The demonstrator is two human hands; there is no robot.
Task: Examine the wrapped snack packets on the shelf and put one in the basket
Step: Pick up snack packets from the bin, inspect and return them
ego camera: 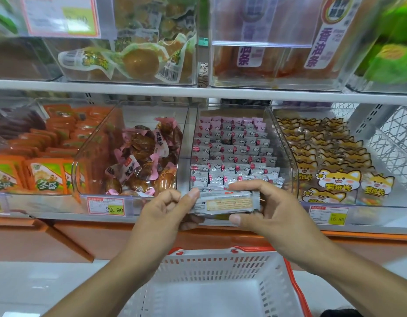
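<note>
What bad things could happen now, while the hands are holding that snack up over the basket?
1. The snack packet is only pinched at its ends by the left hand and right hand; it might slip and fall.
2. The basket sits below but nearer the person, so a dropped packet may miss it and hit the floor.
3. The right hand is close to the clear bin and could knock packets loose.

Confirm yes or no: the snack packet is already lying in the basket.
No: both the left hand and right hand hold the packet up before the shelf, above the basket.
</note>
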